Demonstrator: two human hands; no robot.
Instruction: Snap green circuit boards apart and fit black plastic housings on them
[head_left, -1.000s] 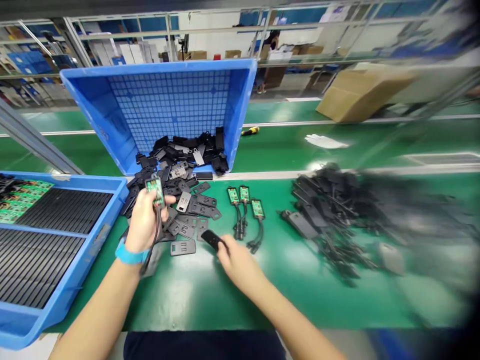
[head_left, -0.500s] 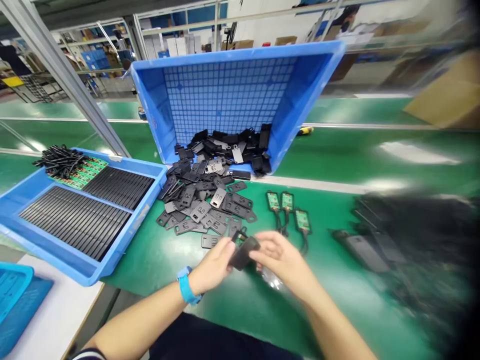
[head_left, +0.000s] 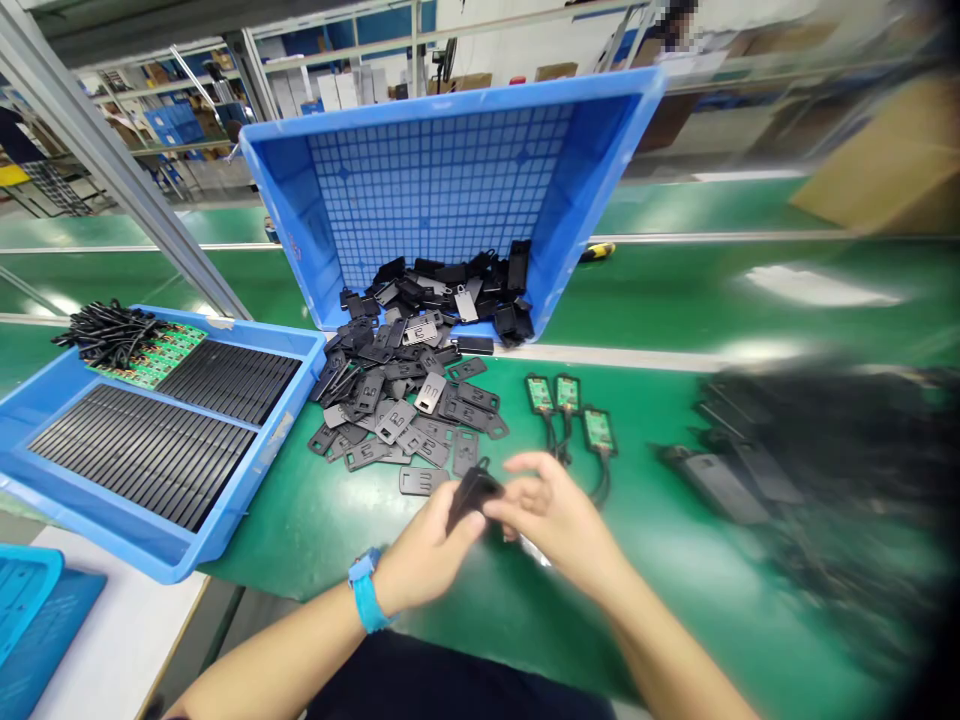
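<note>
My left hand (head_left: 424,555), with a blue wristband, and my right hand (head_left: 551,515) meet over the green mat, both pinched on one small black plastic case (head_left: 471,495). A short cable end pokes out above the case. Just beyond my fingers lies a spread of loose black case halves (head_left: 409,400). Three small green circuit boards with black leads (head_left: 568,405) lie to the right of that spread, close to my right hand.
A tilted blue bin (head_left: 450,190) spills black parts at the back. A blue tray (head_left: 150,440) at left holds black slotted inserts, green boards and a cable bundle. A blurred heap of black assembled pieces (head_left: 810,450) lies right. A cardboard box (head_left: 885,170) sits far right.
My left hand brought its green board with lead down to meet my right hand and the black case. Both hands now press on the case together. The view has swung left.
</note>
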